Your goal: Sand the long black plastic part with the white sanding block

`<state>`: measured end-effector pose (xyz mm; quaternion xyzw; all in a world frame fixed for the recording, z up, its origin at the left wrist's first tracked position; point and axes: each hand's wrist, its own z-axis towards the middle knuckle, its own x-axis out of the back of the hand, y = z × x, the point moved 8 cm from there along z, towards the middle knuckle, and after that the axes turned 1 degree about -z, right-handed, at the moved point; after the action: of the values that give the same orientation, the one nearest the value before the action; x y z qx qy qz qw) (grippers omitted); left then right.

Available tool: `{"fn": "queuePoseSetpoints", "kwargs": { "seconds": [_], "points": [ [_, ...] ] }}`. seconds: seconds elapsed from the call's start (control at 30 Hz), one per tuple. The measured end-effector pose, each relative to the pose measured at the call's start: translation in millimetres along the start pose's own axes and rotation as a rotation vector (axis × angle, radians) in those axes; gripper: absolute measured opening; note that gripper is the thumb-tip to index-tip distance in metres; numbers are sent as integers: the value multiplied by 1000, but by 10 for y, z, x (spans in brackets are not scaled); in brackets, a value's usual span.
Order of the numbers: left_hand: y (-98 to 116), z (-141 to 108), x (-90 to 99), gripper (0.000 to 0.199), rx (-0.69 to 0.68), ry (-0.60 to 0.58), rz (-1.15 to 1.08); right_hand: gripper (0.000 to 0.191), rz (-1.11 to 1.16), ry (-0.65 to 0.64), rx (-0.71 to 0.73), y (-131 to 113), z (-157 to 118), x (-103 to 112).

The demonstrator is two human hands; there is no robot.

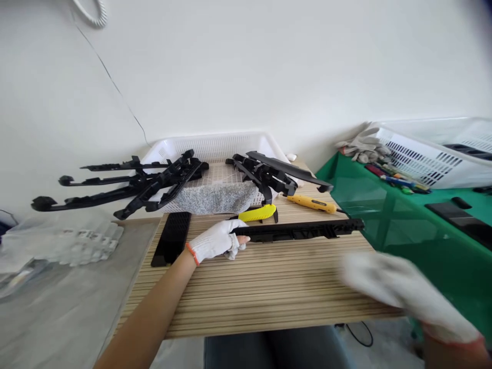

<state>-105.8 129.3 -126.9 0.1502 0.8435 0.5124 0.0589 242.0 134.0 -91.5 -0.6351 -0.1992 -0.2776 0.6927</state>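
My left hand [219, 241], in a white glove with an orange cuff, grips the left end of a long black plastic part [300, 231], which lies crosswise above the striped wooden table [261, 292]. Toward the table's right front edge is my right hand [380, 279], also gloved and smeared by motion, so its fingers cannot be made out. It is apart from the black part. Behind the part are a yellow-handled tool [258, 213] and a yellow electric screwdriver [312, 203]. A black phone-like slab [171, 238] lies left of my left hand.
A white basket [215, 141] with a grey cloth [215, 198] holds several black parts [165, 182], some jutting far left. On the right, a green surface [361, 205] bears another white basket [418, 159], gloves [365, 146] and pens [400, 180]. Plastic-wrapped items [61, 238] are at left.
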Motion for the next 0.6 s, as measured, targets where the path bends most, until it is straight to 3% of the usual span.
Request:
{"fn": "queuePoseSetpoints", "kwargs": {
  "seconds": [0.1, 0.17, 0.33, 0.47, 0.6],
  "points": [
    [22, -20, -12, 43, 2, -13, 10, 40, -76, -306, -12, -75, -37, -461],
    [39, -32, -8, 41, -7, -10, 15, 40, -135, -388, -20, -117, -40, -665],
    [26, -33, 5, 37, -16, 4, 39, 48, -147, -366, 29, -133, -37, -733],
    [-22, 9, 17, 36, -17, 5, 49, 75, -269, -394, 184, -166, -145, -691],
    [-36, 32, 25, 37, -27, 2, 63, 66, -455, -325, 143, -219, -227, -746]
  ]
}}
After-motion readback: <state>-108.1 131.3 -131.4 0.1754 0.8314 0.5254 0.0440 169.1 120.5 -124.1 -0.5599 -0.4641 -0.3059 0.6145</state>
